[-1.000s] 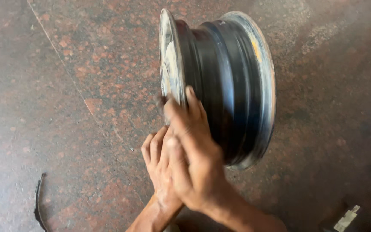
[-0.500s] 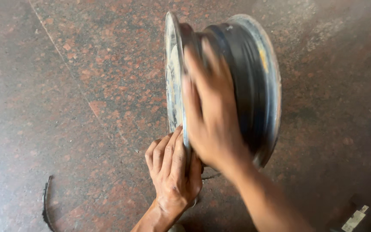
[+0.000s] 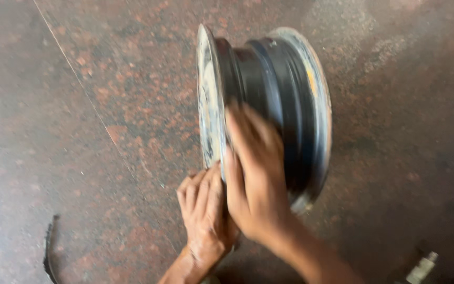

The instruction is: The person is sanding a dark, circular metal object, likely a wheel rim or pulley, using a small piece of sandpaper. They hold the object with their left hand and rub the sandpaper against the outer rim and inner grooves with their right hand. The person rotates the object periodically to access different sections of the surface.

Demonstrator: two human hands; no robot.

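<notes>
A bare steel wheel rim (image 3: 269, 105) stands on edge on the speckled stone floor (image 3: 80, 131). The left hand (image 3: 203, 210) is curled closed against the lower part of the rim's near flange, and the blurred right hand (image 3: 256, 181) lies open, palm down, over its dark barrel. Propped only by these hands, the rim could roll or topple, and the left fingers (image 3: 195, 192) at its foot could be pinched.

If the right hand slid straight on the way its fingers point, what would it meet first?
The right hand already lies on the wheel rim; its blurred fingers point up along the dark barrel, so more barrel, probably.
</notes>
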